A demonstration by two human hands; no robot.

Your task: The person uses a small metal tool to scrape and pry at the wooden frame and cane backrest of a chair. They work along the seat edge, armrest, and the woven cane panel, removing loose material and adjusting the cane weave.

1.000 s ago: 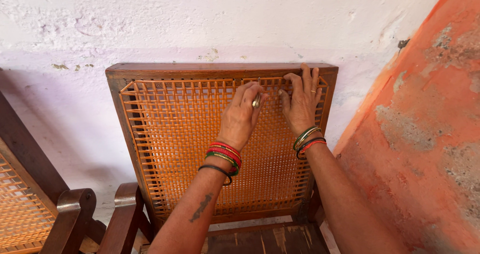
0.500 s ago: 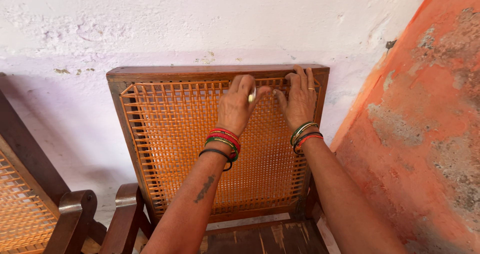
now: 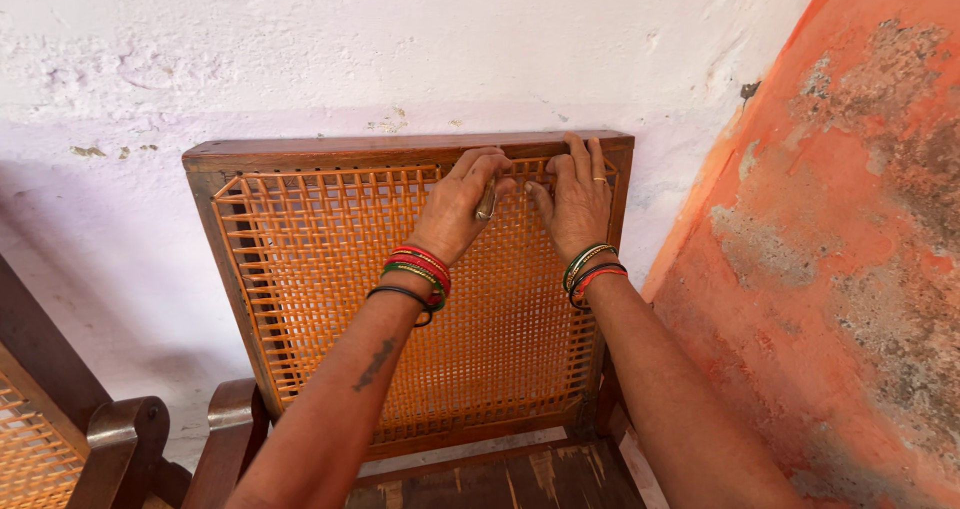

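A wooden chair back [image 3: 300, 153] with an orange woven cane panel [image 3: 330, 289] stands against the wall. My left hand [image 3: 458, 207] rests on the upper part of the weave, its fingers curled and pinching a small silvery tool [image 3: 487, 202] or strand end. Close beside it, my right hand [image 3: 573, 201] presses on the cane near the top right corner, fingers reaching the wooden top rail. Both wrists wear coloured bangles.
A second cane chair with a dark wooden armrest [image 3: 110, 439] is at the lower left. The worked chair's armrest [image 3: 232, 419] and wooden seat [image 3: 500, 479] lie below. A pale wall [image 3: 400, 49] is behind; a peeling orange wall [image 3: 850, 269] is close on the right.
Both hands have stayed at the top right of the cane panel, with the fingers shifting slightly closer together. The view has shifted a little.
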